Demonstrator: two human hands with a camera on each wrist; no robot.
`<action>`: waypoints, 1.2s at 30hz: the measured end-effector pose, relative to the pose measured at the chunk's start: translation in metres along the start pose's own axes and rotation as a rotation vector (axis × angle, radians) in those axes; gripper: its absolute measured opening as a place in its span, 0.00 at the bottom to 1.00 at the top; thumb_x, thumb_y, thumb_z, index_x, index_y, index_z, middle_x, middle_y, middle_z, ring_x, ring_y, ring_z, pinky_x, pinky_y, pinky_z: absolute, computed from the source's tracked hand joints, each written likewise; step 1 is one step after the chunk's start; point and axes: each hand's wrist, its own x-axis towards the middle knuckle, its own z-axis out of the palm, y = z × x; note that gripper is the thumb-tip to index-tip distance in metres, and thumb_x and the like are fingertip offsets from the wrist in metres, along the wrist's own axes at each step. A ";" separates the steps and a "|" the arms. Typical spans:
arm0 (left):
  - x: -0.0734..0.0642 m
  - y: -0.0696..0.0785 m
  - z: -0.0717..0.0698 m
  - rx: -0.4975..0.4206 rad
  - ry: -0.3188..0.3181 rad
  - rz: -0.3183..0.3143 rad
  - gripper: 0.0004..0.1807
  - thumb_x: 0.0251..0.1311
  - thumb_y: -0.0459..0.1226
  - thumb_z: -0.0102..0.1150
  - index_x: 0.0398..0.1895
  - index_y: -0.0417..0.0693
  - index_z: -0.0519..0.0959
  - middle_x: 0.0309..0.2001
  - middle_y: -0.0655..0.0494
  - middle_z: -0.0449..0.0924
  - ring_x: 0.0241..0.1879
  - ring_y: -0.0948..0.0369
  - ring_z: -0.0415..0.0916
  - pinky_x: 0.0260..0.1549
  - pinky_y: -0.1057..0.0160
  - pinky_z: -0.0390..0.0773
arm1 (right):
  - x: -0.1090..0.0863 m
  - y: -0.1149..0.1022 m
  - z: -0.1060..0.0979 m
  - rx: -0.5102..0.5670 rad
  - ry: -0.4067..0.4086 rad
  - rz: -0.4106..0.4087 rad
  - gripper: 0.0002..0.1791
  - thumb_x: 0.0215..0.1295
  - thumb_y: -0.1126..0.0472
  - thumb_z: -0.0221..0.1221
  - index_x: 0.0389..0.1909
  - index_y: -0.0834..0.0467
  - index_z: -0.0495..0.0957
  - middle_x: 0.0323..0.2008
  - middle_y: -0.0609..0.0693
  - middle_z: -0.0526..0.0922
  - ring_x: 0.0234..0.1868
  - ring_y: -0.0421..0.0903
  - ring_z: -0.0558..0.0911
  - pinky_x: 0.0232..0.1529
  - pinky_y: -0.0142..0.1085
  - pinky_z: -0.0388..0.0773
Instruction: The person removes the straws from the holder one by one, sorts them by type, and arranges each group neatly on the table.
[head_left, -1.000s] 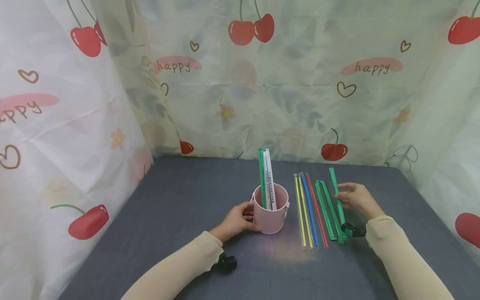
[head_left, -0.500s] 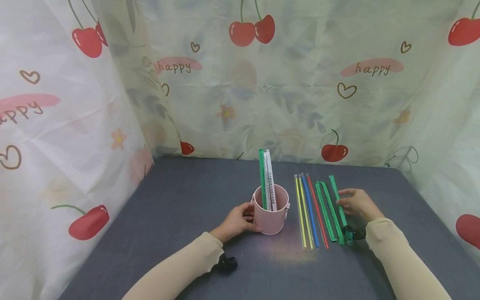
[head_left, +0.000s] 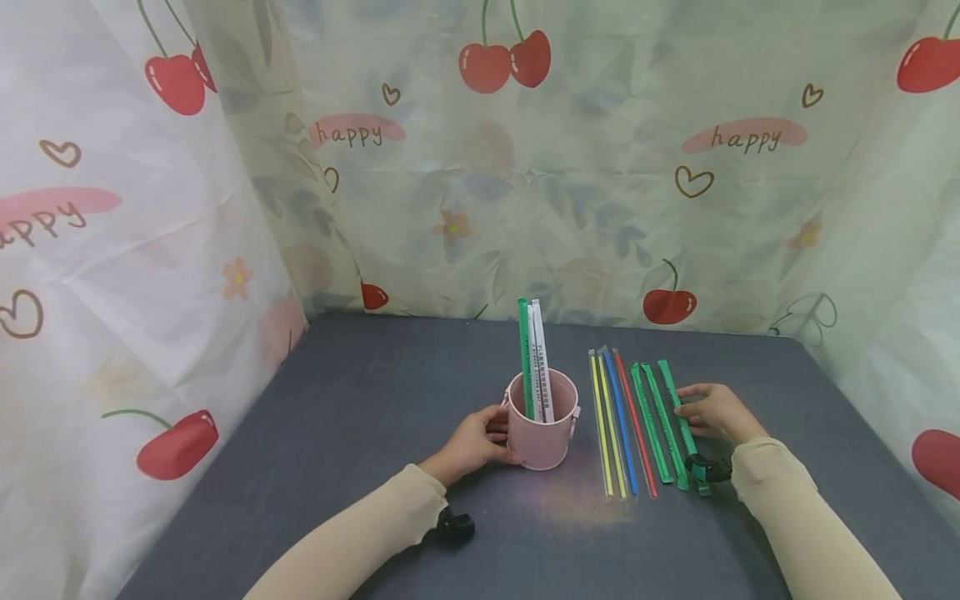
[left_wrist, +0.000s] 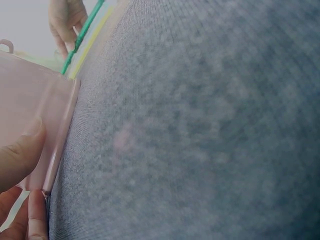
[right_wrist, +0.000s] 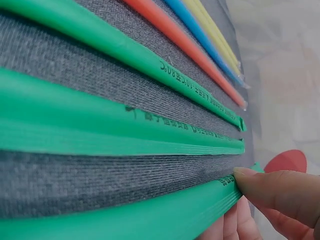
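Observation:
My left hand point(head_left: 474, 443) holds a small pink bucket point(head_left: 542, 446) by its left side, thumb in front and fingers round the wall. One green-wrapped straw point(head_left: 524, 358) and white-wrapped straws point(head_left: 542, 367) stand upright in the bucket. Over on the right, my right hand point(head_left: 718, 412) pinches the rightmost green-wrapped straw point(head_left: 682, 421) between thumb and fingers. In the right wrist view the thumb point(right_wrist: 280, 187) presses on that straw near its far end. Two more green-wrapped straws point(head_left: 651, 423) lie just left of it, roughly parallel.
Left of the green straws lie a red straw point(head_left: 634, 421), a blue straw point(head_left: 618, 417) and yellow straws point(head_left: 603, 425) in clear wrappers. All rest on a dark grey table point(head_left: 390, 375). A cherry-patterned cloth point(head_left: 570, 192) hangs behind and at both sides.
My right hand has drawn the rightmost green straw slightly toward me and to the right, lining it up beside the others. The left hand and bucket stay in place.

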 end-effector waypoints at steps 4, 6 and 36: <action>0.000 0.000 0.000 0.005 0.003 -0.009 0.39 0.43 0.29 0.76 0.62 0.41 0.70 0.58 0.47 0.75 0.55 0.54 0.76 0.54 0.57 0.79 | 0.001 0.000 0.001 0.004 -0.010 0.006 0.31 0.65 0.67 0.59 0.66 0.72 0.60 0.57 0.71 0.70 0.54 0.62 0.77 0.41 0.42 0.84; -0.001 0.001 0.000 0.007 0.006 -0.015 0.40 0.42 0.29 0.76 0.62 0.42 0.70 0.58 0.48 0.75 0.55 0.54 0.76 0.54 0.58 0.79 | 0.001 0.000 0.001 0.007 -0.014 0.013 0.31 0.65 0.67 0.59 0.66 0.71 0.60 0.58 0.72 0.69 0.55 0.63 0.76 0.42 0.42 0.84; 0.001 -0.001 0.000 0.021 0.007 -0.017 0.40 0.42 0.30 0.76 0.63 0.42 0.69 0.59 0.47 0.75 0.56 0.53 0.76 0.55 0.55 0.79 | 0.008 0.005 0.002 0.014 0.000 0.030 0.31 0.63 0.68 0.61 0.65 0.72 0.63 0.47 0.64 0.79 0.34 0.42 0.83 0.38 0.40 0.85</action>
